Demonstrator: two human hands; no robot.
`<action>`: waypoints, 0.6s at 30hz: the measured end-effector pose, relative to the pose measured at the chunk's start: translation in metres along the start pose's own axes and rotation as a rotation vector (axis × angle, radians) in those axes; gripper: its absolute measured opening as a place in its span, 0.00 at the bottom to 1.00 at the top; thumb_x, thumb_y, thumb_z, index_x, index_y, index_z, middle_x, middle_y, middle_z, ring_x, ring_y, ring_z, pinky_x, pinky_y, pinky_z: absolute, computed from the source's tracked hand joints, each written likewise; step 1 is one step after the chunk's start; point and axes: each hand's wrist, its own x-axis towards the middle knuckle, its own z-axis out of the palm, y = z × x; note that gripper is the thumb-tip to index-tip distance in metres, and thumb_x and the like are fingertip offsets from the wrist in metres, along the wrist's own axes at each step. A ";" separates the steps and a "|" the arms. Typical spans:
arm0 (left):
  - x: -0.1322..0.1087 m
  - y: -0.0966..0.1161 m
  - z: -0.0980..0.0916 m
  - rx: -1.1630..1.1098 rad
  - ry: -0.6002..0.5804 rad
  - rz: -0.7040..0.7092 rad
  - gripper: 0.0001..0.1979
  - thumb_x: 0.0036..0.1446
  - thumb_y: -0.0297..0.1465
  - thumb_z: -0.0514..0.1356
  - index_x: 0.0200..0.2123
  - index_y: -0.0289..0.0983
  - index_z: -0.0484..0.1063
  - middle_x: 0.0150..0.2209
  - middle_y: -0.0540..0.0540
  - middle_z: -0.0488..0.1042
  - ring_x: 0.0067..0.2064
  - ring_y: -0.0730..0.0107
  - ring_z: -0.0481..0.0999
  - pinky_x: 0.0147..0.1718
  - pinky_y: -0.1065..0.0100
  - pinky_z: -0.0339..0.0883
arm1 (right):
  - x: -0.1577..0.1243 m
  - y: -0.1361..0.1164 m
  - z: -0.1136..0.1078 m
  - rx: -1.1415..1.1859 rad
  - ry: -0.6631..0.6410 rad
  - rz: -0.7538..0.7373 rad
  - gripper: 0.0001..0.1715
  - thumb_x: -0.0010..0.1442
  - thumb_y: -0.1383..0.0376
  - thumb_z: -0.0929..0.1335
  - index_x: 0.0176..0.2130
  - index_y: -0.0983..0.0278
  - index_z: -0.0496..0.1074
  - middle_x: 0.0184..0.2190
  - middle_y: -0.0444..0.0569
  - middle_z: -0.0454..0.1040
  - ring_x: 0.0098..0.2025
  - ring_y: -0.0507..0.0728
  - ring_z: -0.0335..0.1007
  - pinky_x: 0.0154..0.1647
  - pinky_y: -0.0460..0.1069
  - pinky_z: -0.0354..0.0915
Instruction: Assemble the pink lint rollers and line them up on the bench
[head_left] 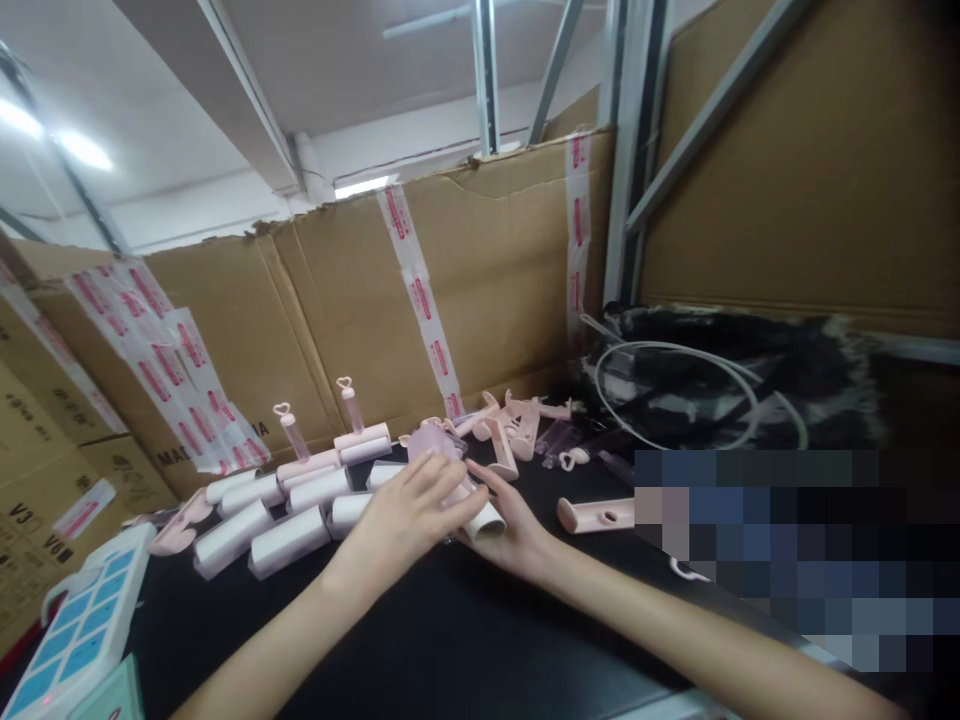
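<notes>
A wall of taped cardboard boxes [465, 300] stands behind a black tabletop [465, 640]. Near the middle of the tabletop, both of the person's hands hold a white roll [489, 520]. The right hand [517, 535] cups it from below and the left hand [405, 515] is closed over its top. Far right of the roll lies a dark bundle [750, 370] with a loop of white tubing. Left of the roll, about a dozen finished rollers [285, 510] lie in rows, and two heart-topped handles [289, 425] stand upright behind them. Further left is a white keypad [75, 620] with blue keys. Behind the roll sits a heap of loose pink handles [517, 425], and one more handle [596, 515] lies just right of it. The work looks partly done, with many rollers built and several handles still loose.
</notes>
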 end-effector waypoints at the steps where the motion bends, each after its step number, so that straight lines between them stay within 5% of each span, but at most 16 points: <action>1: -0.002 -0.002 -0.002 -0.013 0.010 -0.019 0.22 0.57 0.22 0.53 0.56 0.40 0.59 0.54 0.41 0.65 0.56 0.60 0.63 0.57 0.55 0.56 | 0.001 0.000 -0.001 0.013 0.001 0.003 0.08 0.59 0.61 0.65 0.37 0.64 0.68 0.22 0.43 0.74 0.24 0.52 0.73 0.27 0.46 0.70; 6: -0.020 -0.006 -0.014 -0.168 0.068 -0.243 0.33 0.49 0.14 0.50 0.58 0.41 0.54 0.54 0.41 0.63 0.57 0.58 0.60 0.55 0.55 0.58 | 0.002 -0.003 -0.003 0.057 0.002 0.066 0.08 0.61 0.65 0.64 0.41 0.66 0.66 0.28 0.47 0.76 0.29 0.52 0.75 0.27 0.44 0.72; 11: -0.074 -0.002 -0.022 -0.461 0.216 -0.679 0.30 0.50 0.23 0.58 0.55 0.41 0.51 0.53 0.41 0.62 0.56 0.58 0.62 0.56 0.54 0.56 | -0.005 -0.009 0.002 0.070 -0.004 0.144 0.13 0.61 0.67 0.62 0.46 0.69 0.64 0.32 0.51 0.76 0.31 0.52 0.76 0.26 0.44 0.72; 14: -0.116 0.011 -0.012 -0.793 0.104 -0.974 0.28 0.50 0.29 0.61 0.52 0.42 0.53 0.50 0.41 0.64 0.54 0.58 0.65 0.54 0.55 0.58 | -0.010 -0.009 0.005 0.074 -0.015 0.171 0.15 0.61 0.69 0.62 0.48 0.70 0.64 0.31 0.52 0.75 0.31 0.51 0.75 0.27 0.43 0.72; 18: -0.150 0.023 0.006 -1.088 -0.122 -1.084 0.28 0.45 0.31 0.65 0.50 0.41 0.59 0.51 0.41 0.65 0.55 0.53 0.64 0.55 0.53 0.57 | -0.015 -0.003 0.008 -0.063 0.030 0.092 0.18 0.58 0.72 0.65 0.49 0.70 0.63 0.32 0.52 0.75 0.30 0.52 0.75 0.27 0.43 0.72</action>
